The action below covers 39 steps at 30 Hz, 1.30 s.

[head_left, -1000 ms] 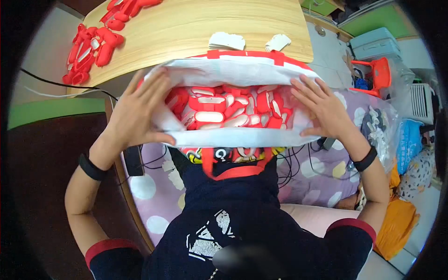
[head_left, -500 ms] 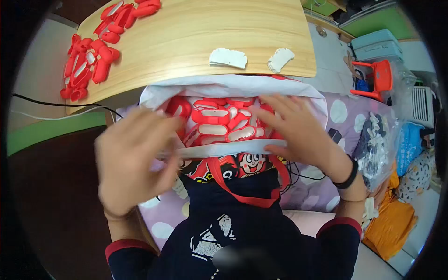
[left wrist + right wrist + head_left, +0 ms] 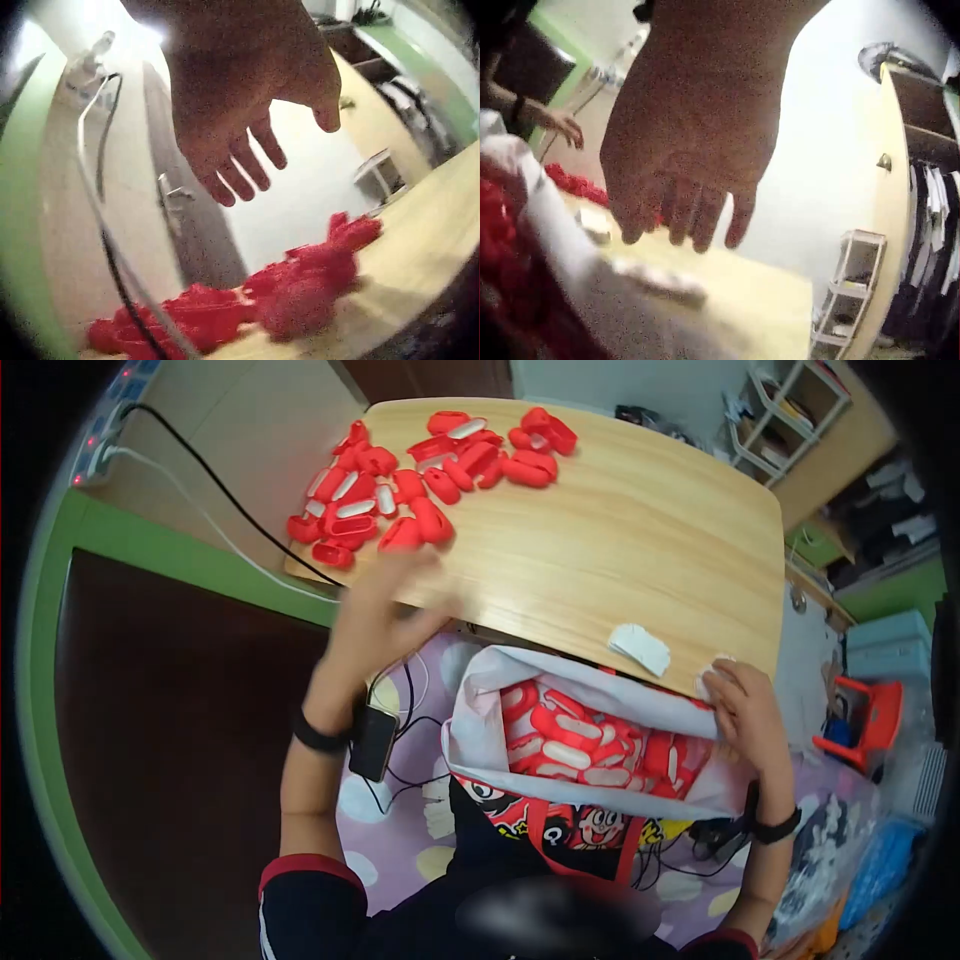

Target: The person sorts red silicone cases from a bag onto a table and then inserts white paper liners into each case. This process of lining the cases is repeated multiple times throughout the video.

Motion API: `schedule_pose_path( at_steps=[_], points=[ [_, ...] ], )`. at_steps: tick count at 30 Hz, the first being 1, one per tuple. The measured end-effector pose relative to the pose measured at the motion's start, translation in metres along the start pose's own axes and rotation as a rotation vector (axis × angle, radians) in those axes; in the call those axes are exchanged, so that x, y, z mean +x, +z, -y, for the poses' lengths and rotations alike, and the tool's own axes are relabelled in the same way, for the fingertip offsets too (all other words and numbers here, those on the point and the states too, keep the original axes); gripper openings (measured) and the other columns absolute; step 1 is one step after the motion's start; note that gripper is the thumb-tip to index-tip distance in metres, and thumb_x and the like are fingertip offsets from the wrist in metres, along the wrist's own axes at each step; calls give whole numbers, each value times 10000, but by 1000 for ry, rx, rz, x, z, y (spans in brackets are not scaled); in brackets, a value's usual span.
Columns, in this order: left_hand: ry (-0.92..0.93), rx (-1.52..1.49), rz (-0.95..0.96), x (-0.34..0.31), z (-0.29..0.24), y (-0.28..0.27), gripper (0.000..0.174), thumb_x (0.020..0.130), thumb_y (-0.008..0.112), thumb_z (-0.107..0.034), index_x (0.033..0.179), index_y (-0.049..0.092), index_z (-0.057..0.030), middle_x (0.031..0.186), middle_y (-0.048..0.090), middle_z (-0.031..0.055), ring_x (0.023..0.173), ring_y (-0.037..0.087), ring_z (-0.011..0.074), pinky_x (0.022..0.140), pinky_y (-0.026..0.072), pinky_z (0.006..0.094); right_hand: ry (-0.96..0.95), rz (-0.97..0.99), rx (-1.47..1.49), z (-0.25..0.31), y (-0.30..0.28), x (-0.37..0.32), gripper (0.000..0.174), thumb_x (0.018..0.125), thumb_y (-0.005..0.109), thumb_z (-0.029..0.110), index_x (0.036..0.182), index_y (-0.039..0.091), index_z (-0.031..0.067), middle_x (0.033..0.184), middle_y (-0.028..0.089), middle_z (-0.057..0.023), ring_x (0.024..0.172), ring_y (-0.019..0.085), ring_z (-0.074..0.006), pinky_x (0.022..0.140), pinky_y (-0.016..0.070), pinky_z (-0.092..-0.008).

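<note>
My left hand (image 3: 378,622), blurred, is in the air at the table's near left edge, with nothing in its spread fingers. Just beyond its fingertips lie several small rounded red cases (image 3: 432,520), some showing white inside. On my lap stands a cartoon-printed bag (image 3: 490,735) with a white lining and red handles, its mouth wide. More red cases with white inserts (image 3: 560,753) fill it. At the bag's right rim, my right hand (image 3: 750,715) has its fingers loosely bent over a small stack of white cards (image 3: 704,682), mostly hidden by the hand.
Another stack of white cards (image 3: 640,648) lies near the table's (image 3: 620,530) front edge. A black cable (image 3: 225,485) and a white one run past the table's left corner. A dark phone-like device (image 3: 372,743) rests on the spotted cloth. A red stool (image 3: 868,715) stands at right.
Both hands have left the bag's mouth: the left moved forward-left toward the red cases on the table, the right to the cards at the front edge. The head view has swung left.
</note>
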<state>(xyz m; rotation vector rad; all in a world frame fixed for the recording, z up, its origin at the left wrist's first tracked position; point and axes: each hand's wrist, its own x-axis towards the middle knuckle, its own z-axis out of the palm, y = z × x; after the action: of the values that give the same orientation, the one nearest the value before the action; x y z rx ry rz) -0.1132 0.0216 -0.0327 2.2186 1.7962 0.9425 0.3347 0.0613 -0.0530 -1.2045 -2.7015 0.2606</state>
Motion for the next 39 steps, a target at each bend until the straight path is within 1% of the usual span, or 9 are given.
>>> schedule_pose_path(
  at_steps=[5, 7, 12, 14, 17, 24, 28, 32, 39],
  points=[
    [-499, -95, -456, 55, 182, -22, 752, 788, 691, -522, 1249, 512, 43, 1217, 550, 247, 1155, 532, 340, 978, 415, 392, 221, 285, 281, 72, -111, 5, 618, 732, 701, 111, 1302, 481, 20, 1286, 511, -211, 1199, 481, -392, 993, 402, -411],
    [-610, 183, -616, 49, 200, -33, 792, 777, 657, -587, 1249, 517, 34, 1254, 522, 264, 1192, 499, 353, 1003, 387, 415, 74, 546, 396, 81, -168, 8, 605, 717, 748, 184, 1237, 518, -23, 1249, 548, -215, 1179, 528, -343, 991, 409, -403],
    [-773, 237, -678, 23, 268, -13, 846, 791, 621, -624, 1290, 492, 46, 1269, 534, 256, 1190, 506, 365, 1008, 384, 416, 8, 454, 656, 55, -208, 54, 600, 692, 782, 243, 1167, 552, -40, 1135, 598, -185, 1052, 600, -260, 929, 441, -357],
    [-648, 224, -666, 30, 256, -7, 759, 812, 624, -566, 1273, 513, 27, 1270, 537, 228, 1196, 493, 349, 1009, 375, 420, 245, 197, 683, 74, -191, 109, 511, 722, 757, 195, 1135, 566, -38, 1052, 615, -125, 990, 603, -202, 892, 448, -310],
    [-533, -103, -703, 42, 267, 1, 671, 842, 626, -479, 1277, 515, 21, 1274, 537, 213, 1194, 493, 319, 995, 385, 396, -66, 42, 417, 22, -118, 218, 503, 816, 716, 255, 1237, 531, 51, 1112, 600, -60, 1046, 550, -177, 903, 439, -301],
    [-464, -1119, -1047, 51, 248, 5, 543, 942, 501, -374, 1328, 462, 6, 1307, 513, 159, 1219, 482, 261, 1040, 368, 367, 46, -245, 677, -23, 49, 422, 872, 724, 745, 549, 1384, 437, 70, 1298, 511, -228, 1224, 481, -306, 989, 411, -397],
    [-484, -1100, -939, 50, 271, 1, 581, 962, 402, -439, 1361, 429, -18, 1315, 508, 144, 1249, 460, 258, 1082, 326, 378, 77, -59, 895, 17, 65, 446, 851, 724, 741, 548, 1377, 459, 81, 1261, 546, -210, 1187, 520, -280, 977, 424, -384],
    [-372, -1098, -693, 58, 260, 8, 616, 945, 359, -442, 1360, 431, 8, 1334, 498, 155, 1270, 446, 261, 1099, 304, 381, -113, 216, 555, 30, 47, 436, 780, 727, 748, 516, 1351, 503, 116, 1153, 611, -169, 1059, 589, -245, 905, 466, -355],
    [-250, -1238, -560, 71, 145, 68, 511, 926, 408, -258, 1325, 458, 56, 1335, 497, 149, 1272, 440, 242, 1097, 293, 350, -146, 337, 707, -1, 38, 363, 571, 800, 736, 353, 1278, 549, 104, 995, 625, -78, 925, 589, -157, 855, 469, -299]
  ],
)
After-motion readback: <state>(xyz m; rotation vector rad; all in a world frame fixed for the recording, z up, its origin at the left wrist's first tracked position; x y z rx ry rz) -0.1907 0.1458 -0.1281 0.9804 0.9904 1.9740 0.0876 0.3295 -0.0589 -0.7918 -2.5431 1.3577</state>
